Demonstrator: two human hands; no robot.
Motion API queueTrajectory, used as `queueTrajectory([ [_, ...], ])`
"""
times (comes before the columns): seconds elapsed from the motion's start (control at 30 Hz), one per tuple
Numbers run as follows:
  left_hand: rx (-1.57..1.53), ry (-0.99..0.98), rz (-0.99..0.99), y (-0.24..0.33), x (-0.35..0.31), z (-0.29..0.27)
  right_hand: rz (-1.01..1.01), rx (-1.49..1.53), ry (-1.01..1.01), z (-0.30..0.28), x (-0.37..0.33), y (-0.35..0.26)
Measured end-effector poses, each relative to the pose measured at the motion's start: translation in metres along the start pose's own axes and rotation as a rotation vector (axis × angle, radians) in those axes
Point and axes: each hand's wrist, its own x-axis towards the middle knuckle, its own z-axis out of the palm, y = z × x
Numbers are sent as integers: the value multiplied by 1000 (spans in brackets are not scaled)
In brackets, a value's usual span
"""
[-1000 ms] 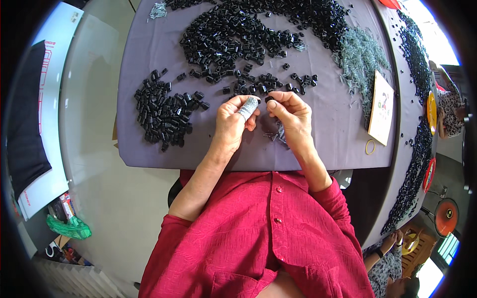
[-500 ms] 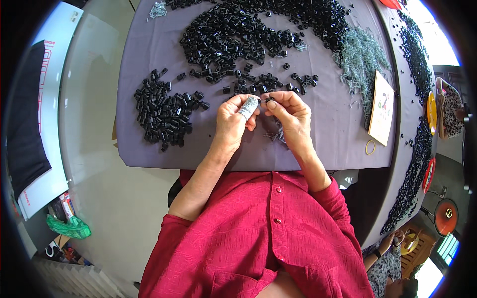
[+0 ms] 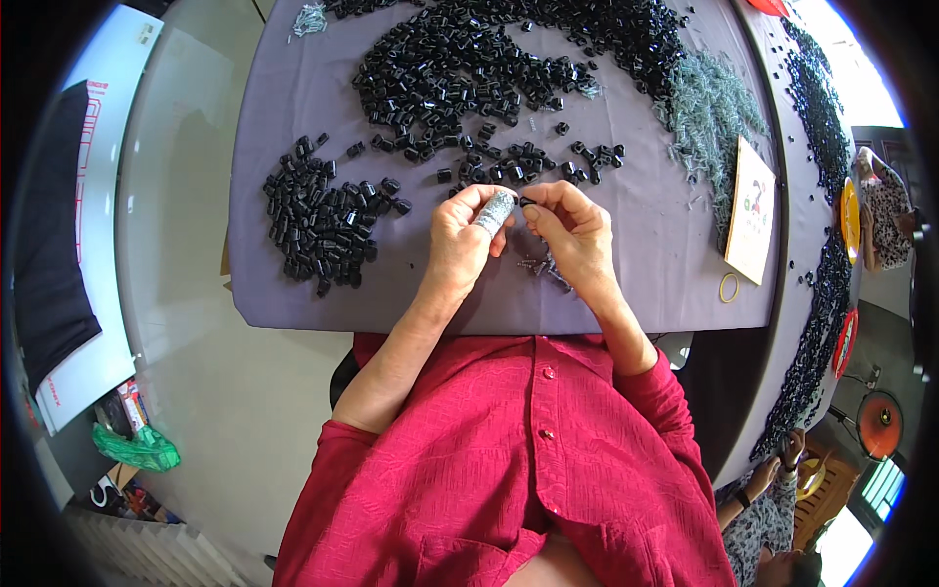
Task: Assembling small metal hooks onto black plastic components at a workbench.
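My left hand, its thumb wrapped in a speckled grey-white covering, is closed in a pinch near the table's front. What its fingertips hold is hidden behind that thumb. Right beside it, my right hand pinches a small glossy black plastic piece between thumb and forefinger. The two hands' fingertips almost meet. Partly under my right hand lies a small heap of metal screws or pins. Just beyond my hands are loose black plastic pieces, and a separate pile of them sits to the left.
Large heaps of black pieces cover the far part of the cloth-covered table. At right are a silvery pile of small pins, a printed card and a rubber band. Another person's hands work at the adjoining table.
My hands have shifted only slightly, still fingertip to fingertip. The black piece in my right fingers is turned a little. At the lower right, the other person's hands have moved toward the black pieces.
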Motion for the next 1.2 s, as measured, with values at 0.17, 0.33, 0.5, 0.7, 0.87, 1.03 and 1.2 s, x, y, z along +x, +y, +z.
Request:
queueTrajectory([
  [0.17,99,4,19,0,-1,0,-157,-226,-39,-3,4,-2],
  [0.33,130,8,-6,-1,-1,1,-86,-239,-53,-2,4,-3],
  [0.5,139,52,15,-4,0,2,-68,-191,-18,4,3,6],
  [0.7,215,52,-18,-1,-8,2,-324,-382,25,9,0,-2],
  [0.87,440,-22,50,0,-12,-4,-477,-539,-25,7,-1,0],
  [1.03,540,8,193,-2,-9,-7,-678,-686,-169,4,1,8],
  [1.2,361,27,-32,-1,-6,-10,-708,-764,-214,5,3,6],
])
